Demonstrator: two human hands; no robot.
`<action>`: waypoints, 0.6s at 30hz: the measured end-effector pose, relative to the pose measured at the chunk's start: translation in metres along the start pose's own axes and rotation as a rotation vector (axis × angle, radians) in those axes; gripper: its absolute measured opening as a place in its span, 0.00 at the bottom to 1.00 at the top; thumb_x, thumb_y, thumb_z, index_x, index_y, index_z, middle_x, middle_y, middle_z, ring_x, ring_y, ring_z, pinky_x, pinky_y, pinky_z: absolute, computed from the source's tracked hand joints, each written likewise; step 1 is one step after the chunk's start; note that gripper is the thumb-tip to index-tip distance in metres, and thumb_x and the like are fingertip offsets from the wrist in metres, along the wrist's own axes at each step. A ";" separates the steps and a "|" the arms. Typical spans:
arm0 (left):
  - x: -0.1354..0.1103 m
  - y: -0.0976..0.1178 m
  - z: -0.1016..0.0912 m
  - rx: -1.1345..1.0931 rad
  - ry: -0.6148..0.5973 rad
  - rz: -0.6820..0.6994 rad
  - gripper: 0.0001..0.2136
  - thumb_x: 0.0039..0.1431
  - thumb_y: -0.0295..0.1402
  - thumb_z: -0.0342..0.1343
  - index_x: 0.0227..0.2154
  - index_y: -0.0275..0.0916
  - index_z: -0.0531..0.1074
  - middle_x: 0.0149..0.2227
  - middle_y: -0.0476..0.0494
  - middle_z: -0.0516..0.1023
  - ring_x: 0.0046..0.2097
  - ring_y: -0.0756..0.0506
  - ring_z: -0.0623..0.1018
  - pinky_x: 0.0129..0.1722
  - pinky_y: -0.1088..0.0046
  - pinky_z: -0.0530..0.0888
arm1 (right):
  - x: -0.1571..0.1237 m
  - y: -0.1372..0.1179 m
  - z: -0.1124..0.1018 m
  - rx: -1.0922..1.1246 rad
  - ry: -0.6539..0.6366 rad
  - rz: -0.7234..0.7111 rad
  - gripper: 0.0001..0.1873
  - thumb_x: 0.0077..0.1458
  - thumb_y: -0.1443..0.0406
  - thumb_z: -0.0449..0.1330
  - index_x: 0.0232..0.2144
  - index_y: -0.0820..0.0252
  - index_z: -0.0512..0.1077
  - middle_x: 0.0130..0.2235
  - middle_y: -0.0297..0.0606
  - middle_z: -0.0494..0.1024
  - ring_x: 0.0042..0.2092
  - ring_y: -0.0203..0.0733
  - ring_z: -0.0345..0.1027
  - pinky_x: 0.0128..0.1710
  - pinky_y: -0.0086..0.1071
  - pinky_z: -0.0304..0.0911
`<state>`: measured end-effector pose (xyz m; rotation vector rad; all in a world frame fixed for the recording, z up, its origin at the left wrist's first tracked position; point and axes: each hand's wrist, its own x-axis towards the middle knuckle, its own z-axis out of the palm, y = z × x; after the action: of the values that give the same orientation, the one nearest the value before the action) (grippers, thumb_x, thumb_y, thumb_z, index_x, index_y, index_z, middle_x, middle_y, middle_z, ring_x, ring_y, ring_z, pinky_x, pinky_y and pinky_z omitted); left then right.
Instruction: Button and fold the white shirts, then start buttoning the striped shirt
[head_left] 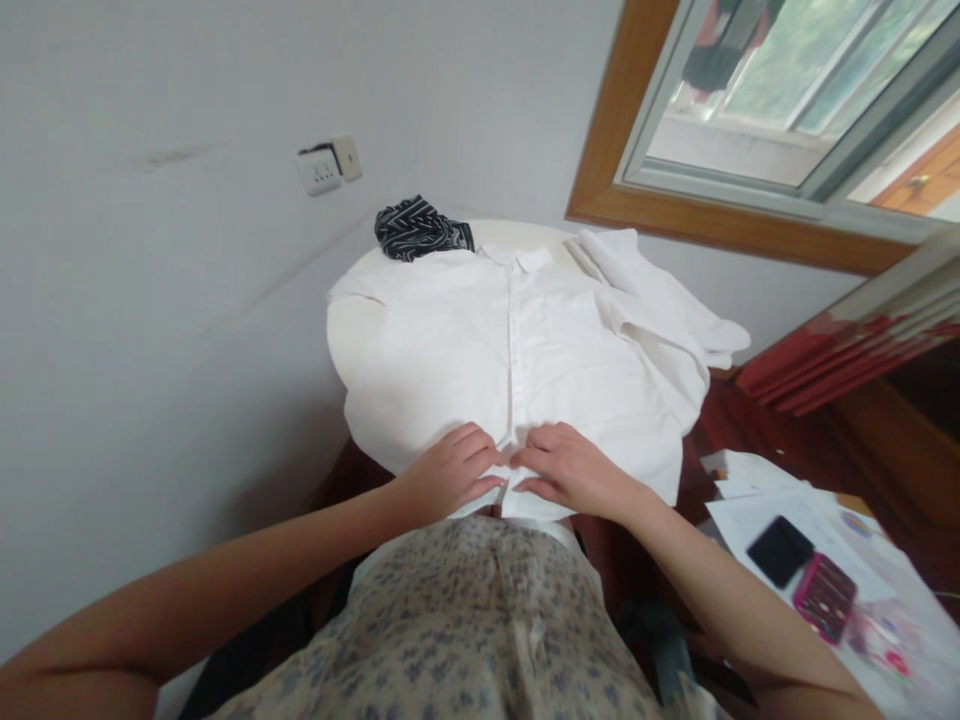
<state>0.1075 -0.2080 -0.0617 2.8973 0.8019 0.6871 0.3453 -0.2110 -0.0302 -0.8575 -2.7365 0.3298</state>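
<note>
A white button-front shirt (450,350) lies spread face up over a round white table (352,345), its collar at the far side and its hem toward me. My left hand (459,465) grips the front edge of the shirt near the hem, left of the button placket. Just across from it, my right hand (559,468) pinches the other front edge. The fingertips of both hands nearly meet at the placket, and the cloth between them is partly hidden. Below the hands the two hem corners hang slightly apart.
A black-and-white patterned cloth (420,228) sits crumpled at the table's back left. White fabric (660,285) drapes off the right side. Lower right, a side surface holds papers (731,520), a black flat item (780,551) and a pink case (825,598). Walls and a wood-framed window (727,235) stand behind.
</note>
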 end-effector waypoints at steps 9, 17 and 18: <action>0.008 0.003 -0.008 0.003 -0.086 0.026 0.06 0.64 0.34 0.52 0.34 0.38 0.70 0.37 0.44 0.70 0.42 0.45 0.67 0.43 0.68 0.66 | -0.005 0.024 -0.009 0.660 0.232 0.141 0.13 0.60 0.55 0.57 0.31 0.59 0.68 0.33 0.35 0.67 0.37 0.37 0.63 0.39 0.32 0.60; 0.010 0.010 -0.011 0.164 -0.131 0.095 0.07 0.64 0.36 0.51 0.39 0.40 0.70 0.37 0.44 0.71 0.41 0.45 0.67 0.41 0.67 0.64 | -0.002 0.031 -0.007 0.976 0.332 0.277 0.09 0.59 0.58 0.59 0.32 0.57 0.67 0.33 0.33 0.65 0.36 0.36 0.59 0.37 0.31 0.56; 0.011 0.012 -0.012 0.191 -0.130 0.116 0.09 0.64 0.37 0.51 0.43 0.41 0.70 0.37 0.44 0.71 0.41 0.45 0.67 0.40 0.67 0.63 | -0.002 0.030 -0.007 1.005 0.327 0.292 0.09 0.59 0.58 0.60 0.32 0.57 0.67 0.33 0.33 0.65 0.35 0.36 0.58 0.36 0.31 0.56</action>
<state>0.1162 -0.2139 -0.0445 3.1415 0.7264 0.4460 0.3643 -0.1873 -0.0328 -0.8653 -1.7564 1.3218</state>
